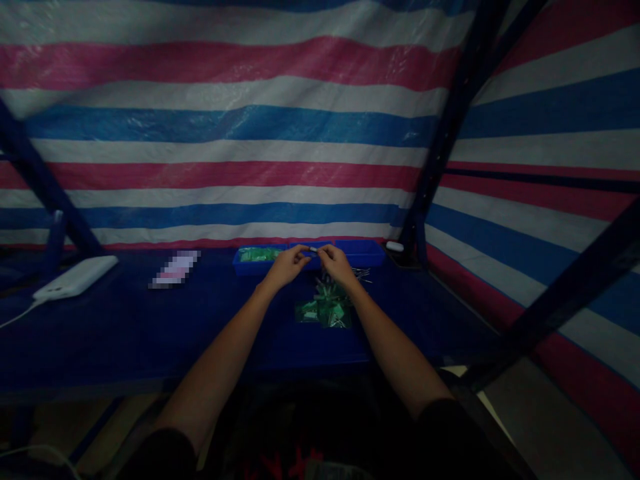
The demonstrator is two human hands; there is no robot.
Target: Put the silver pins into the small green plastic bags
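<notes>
My left hand [290,264] and my right hand [337,265] come together over the far part of the blue table. Between their fingertips is a small pale grey piece [313,250], pinched from both sides; its kind is too small and dark to make out. Just below my right hand lies a pile of thin metal pieces [327,291], partly hidden by the wrist. Nearer to me are small green-tinted clear bags [336,315] with thin pale pieces in them. Behind my left hand, a blue tray [245,269] holds several green packets [260,254].
Another blue tray [367,251] stands behind my right hand. At the right back corner a small white case [395,247] lies by a blue post. On the left are a white power bank [77,277] with a cable and a blurred-out flat item [176,269]. Striped sheeting encloses the table.
</notes>
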